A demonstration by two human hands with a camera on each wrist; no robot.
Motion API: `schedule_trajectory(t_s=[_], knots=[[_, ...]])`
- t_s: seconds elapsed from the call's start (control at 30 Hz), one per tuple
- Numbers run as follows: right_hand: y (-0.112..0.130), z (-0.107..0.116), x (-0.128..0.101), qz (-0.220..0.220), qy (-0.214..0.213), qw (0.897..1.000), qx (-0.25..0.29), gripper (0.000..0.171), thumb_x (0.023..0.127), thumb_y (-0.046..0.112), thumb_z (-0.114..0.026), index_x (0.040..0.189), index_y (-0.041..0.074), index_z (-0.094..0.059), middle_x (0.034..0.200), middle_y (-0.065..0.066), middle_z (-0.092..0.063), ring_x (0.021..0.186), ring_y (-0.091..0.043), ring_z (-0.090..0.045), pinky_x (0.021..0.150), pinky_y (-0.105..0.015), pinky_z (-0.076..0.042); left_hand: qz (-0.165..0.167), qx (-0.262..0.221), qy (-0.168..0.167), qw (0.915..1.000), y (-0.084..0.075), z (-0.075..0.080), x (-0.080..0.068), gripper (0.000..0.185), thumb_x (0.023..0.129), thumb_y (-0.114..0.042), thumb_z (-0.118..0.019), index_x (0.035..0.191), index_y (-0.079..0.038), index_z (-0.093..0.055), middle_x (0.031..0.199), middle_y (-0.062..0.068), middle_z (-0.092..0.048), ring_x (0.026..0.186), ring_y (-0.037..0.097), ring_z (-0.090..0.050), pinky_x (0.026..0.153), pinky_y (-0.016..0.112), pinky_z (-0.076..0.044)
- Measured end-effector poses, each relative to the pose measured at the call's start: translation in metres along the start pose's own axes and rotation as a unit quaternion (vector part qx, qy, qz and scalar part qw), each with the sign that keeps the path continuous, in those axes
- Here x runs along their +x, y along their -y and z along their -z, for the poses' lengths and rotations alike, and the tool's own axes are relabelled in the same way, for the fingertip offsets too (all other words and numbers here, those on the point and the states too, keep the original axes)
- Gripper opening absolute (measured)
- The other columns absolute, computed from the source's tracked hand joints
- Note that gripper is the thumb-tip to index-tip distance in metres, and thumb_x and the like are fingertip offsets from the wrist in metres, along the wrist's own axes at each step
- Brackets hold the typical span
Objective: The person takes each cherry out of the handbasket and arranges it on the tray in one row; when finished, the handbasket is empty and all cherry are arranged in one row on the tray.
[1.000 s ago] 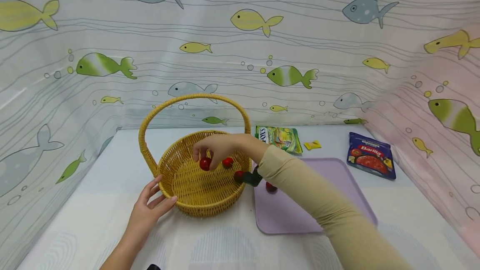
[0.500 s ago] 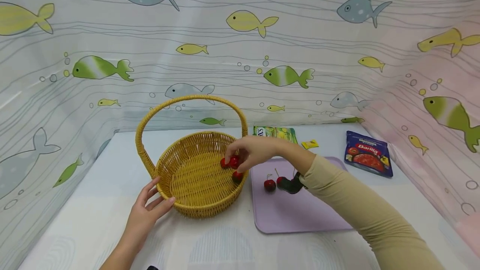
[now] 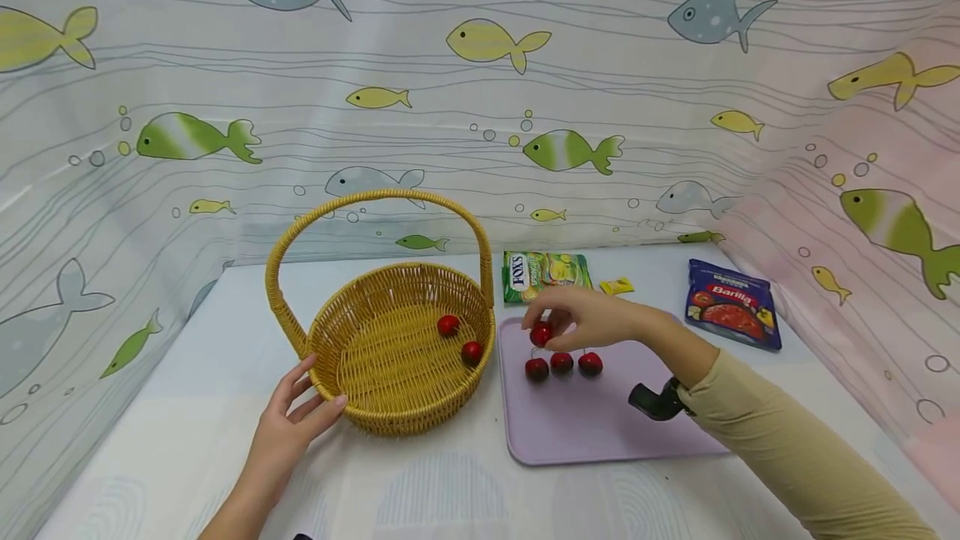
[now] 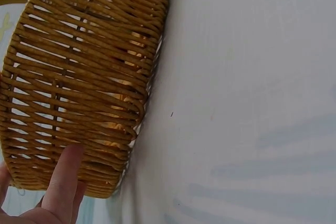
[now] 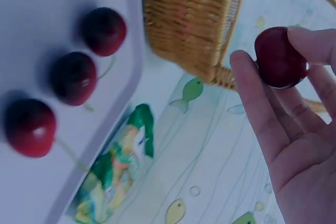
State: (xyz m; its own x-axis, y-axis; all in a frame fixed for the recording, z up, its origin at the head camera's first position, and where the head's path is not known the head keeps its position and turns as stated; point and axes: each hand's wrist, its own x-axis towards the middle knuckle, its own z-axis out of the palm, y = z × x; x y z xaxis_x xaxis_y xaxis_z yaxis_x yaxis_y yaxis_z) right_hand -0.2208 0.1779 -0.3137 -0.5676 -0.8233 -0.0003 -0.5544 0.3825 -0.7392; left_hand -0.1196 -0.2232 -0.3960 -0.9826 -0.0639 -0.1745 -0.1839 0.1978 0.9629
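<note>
My right hand (image 3: 581, 319) pinches a dark red cherry (image 5: 281, 57) between thumb and fingertips, above the back left part of the lilac tray (image 3: 585, 440). Three more cherries lie in a row on the tray below it, among them the middle cherry (image 3: 561, 363). My left hand (image 3: 288, 432) rests at the near left side of the yellow wicker basket (image 3: 397, 422). Its fingers touch the rim, and in the left wrist view an outstretched finger (image 4: 64, 179) lies against the woven wall. Two cherries sit inside the basket, one of them a red cherry (image 3: 447, 325) towards the back.
The basket's tall handle (image 3: 378, 195) arches above it. Behind the tray lie a green Fox's sweets bag (image 3: 546, 275) and a small yellow wrapped sweet (image 3: 617, 286). A blue Barilla pouch (image 3: 732, 305) lies at the back right. A fish-printed curtain encloses the table.
My right hand has carried the pinched cherry rightwards out of the basket and over the tray. My left hand stays at the basket, which has not visibly moved.
</note>
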Motion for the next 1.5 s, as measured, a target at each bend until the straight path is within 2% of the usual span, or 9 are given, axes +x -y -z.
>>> schedule_trajectory(t_s=[0.2, 0.43, 0.57, 0.73, 0.87, 0.97, 1.13, 1.3, 1.5], knots=[[-0.015, 0.0, -0.026, -0.018, -0.032, 0.999, -0.008, 0.025, 0.081, -0.002, -0.067, 0.103, 0.008, -0.06, 0.101, -0.001, -0.058, 0.088, -0.015, -0.062, 0.079, -0.03, -0.052, 0.006, -0.007, 0.002, 1.0, 0.001, 0.001, -0.001, 0.082, 0.089, -0.024, -0.066, 0.151, -0.025, -0.012, 0.15, 0.019, -0.012, 0.131, 0.034, -0.029, 0.083, 0.024, -0.049], [-0.034, -0.003, -0.052, -0.044, -0.069, 0.996, -0.039, 0.027, 0.081, 0.008, -0.073, 0.105, 0.014, -0.063, 0.103, 0.001, -0.061, 0.089, -0.013, -0.062, 0.079, -0.031, -0.052, 0.006, -0.009, 0.003, 0.9999, 0.001, 0.0, -0.001, 0.082, 0.089, -0.023, -0.065, 0.151, -0.025, -0.011, 0.15, 0.019, -0.011, 0.131, 0.033, -0.029, 0.083, 0.024, -0.049], [-0.048, -0.006, -0.066, -0.048, -0.081, 0.994, -0.047, 0.027, 0.08, 0.002, -0.071, 0.103, 0.013, -0.064, 0.105, -0.001, -0.061, 0.089, -0.014, -0.061, 0.08, -0.031, -0.052, 0.005, -0.008, 0.002, 1.0, 0.001, 0.0, -0.001, 0.082, 0.089, -0.024, -0.066, 0.15, -0.025, -0.012, 0.15, 0.019, -0.011, 0.131, 0.033, -0.029, 0.083, 0.024, -0.049], [-0.065, -0.011, -0.079, -0.029, -0.096, 0.993, -0.053, 0.026, 0.076, -0.002, -0.073, 0.099, 0.009, -0.065, 0.1, -0.001, -0.062, 0.086, -0.015, -0.06, 0.074, -0.03, -0.054, 0.002, -0.001, 0.001, 1.0, 0.001, 0.0, -0.001, 0.082, 0.089, -0.024, -0.066, 0.15, -0.026, -0.012, 0.15, 0.019, -0.011, 0.131, 0.034, -0.029, 0.083, 0.023, -0.048], [-0.079, -0.012, -0.085, -0.008, -0.103, 0.994, -0.048, 0.024, 0.075, -0.004, -0.073, 0.097, 0.005, -0.067, 0.098, -0.003, -0.062, 0.084, -0.016, -0.06, 0.07, -0.03, -0.055, 0.0, -0.001, 0.0, 1.0, 0.001, 0.0, 0.0, 0.081, 0.089, -0.024, -0.066, 0.15, -0.026, -0.013, 0.15, 0.019, -0.011, 0.131, 0.034, -0.029, 0.082, 0.022, -0.048], [-0.088, -0.013, -0.088, -0.007, -0.104, 0.994, -0.045, 0.022, 0.076, -0.005, -0.072, 0.096, 0.003, -0.068, 0.097, -0.005, -0.061, 0.084, -0.016, -0.06, 0.07, -0.03, -0.055, 0.0, -0.003, 0.001, 1.0, 0.001, 0.0, 0.0, 0.081, 0.089, -0.024, -0.066, 0.15, -0.026, -0.013, 0.15, 0.019, -0.011, 0.131, 0.034, -0.03, 0.082, 0.022, -0.048], [-0.095, -0.013, -0.089, -0.03, -0.101, 0.993, -0.046, 0.024, 0.077, -0.003, -0.071, 0.101, 0.002, -0.065, 0.1, -0.009, -0.062, 0.085, -0.018, -0.061, 0.071, -0.031, -0.055, 0.003, -0.003, -0.001, 1.0, 0.001, 0.001, 0.0, 0.081, 0.089, -0.024, -0.066, 0.15, -0.026, -0.013, 0.15, 0.018, -0.012, 0.131, 0.033, -0.03, 0.083, 0.023, -0.048], [-0.098, -0.014, -0.087, -0.072, -0.088, 0.992, -0.059, 0.035, 0.077, 0.002, -0.073, 0.109, 0.003, -0.061, 0.106, -0.01, -0.063, 0.093, -0.018, -0.061, 0.079, -0.034, -0.052, 0.0, -0.008, 0.0, 1.0, 0.001, 0.0, 0.0, 0.08, 0.089, -0.023, -0.065, 0.15, -0.025, -0.013, 0.15, 0.018, -0.012, 0.131, 0.033, -0.031, 0.082, 0.022, -0.048], [-0.103, -0.016, -0.085, -0.084, -0.078, 0.991, -0.067, 0.039, 0.074, 0.001, -0.075, 0.109, 0.005, -0.059, 0.104, -0.007, -0.064, 0.094, -0.02, -0.059, 0.08, -0.035, -0.051, -0.006, -0.01, 0.001, 0.9999, 0.0, -0.001, 0.0, 0.08, 0.089, -0.022, -0.065, 0.15, -0.025, -0.013, 0.15, 0.019, -0.011, 0.131, 0.034, -0.03, 0.083, 0.023, -0.048]])
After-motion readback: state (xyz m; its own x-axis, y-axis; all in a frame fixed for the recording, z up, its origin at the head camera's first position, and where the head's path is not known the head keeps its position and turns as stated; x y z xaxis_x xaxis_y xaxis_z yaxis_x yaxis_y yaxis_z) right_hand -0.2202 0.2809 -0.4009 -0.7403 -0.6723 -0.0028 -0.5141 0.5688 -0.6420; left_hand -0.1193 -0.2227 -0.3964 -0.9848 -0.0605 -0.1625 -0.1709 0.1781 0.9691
